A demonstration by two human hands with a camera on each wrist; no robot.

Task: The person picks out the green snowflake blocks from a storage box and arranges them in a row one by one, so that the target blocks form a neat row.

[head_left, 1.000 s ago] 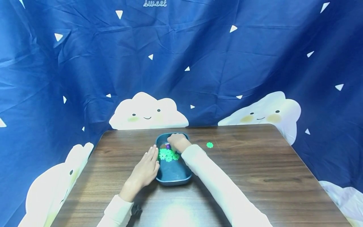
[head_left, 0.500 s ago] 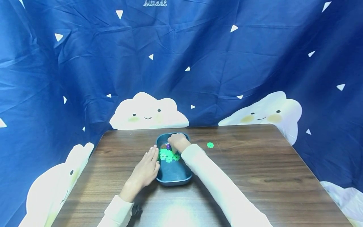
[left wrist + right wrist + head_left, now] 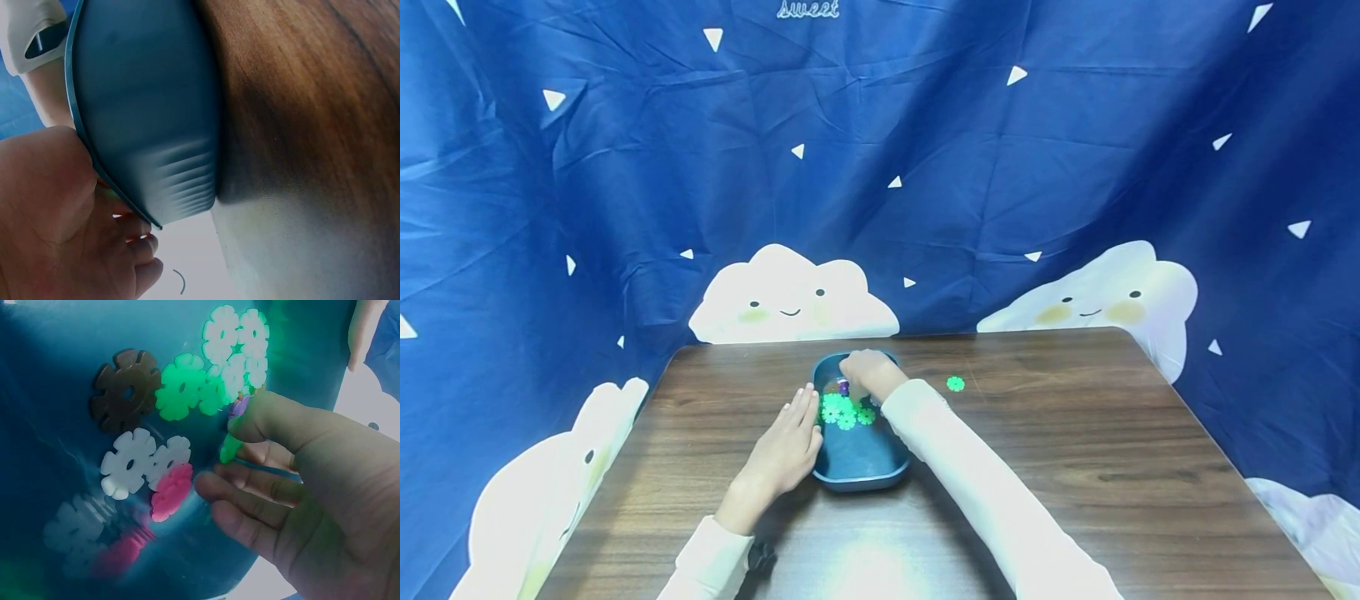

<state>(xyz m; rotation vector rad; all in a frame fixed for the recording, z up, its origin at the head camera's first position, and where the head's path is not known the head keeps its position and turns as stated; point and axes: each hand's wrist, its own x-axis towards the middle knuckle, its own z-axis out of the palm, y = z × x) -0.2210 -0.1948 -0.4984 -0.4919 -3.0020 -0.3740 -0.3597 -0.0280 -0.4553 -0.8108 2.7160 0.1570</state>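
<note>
A dark teal tray point(image 3: 859, 482) stands on the table, holding flower-shaped plastic discs. My left hand point(image 3: 784, 446) rests against its left rim, fingers stretched along it; the left wrist view has the palm at the tray's edge point(image 3: 74, 94). Inside the tray's far part is my right hand point(image 3: 871, 375). Its thumb and fingertips pinch a green disc point(image 3: 230, 449), partly hidden, close to a purple disc point(image 3: 238, 406). Nearby lie a brown disc point(image 3: 112, 394), white discs point(image 3: 127, 464), a pink disc point(image 3: 170, 492) and several bright green discs point(image 3: 181, 387).
One green disc point(image 3: 955, 383) lies on the wooden table point(image 3: 1075, 450), right of the tray. A small black object point(image 3: 762, 557) is by the left sleeve. Behind the table hangs a blue cloth point(image 3: 925, 167) with clouds and triangles.
The right hand has shifted very slightly within the tray, and the purple disc beside it looks a little different in outline. The left hand and the tray stay in place.
</note>
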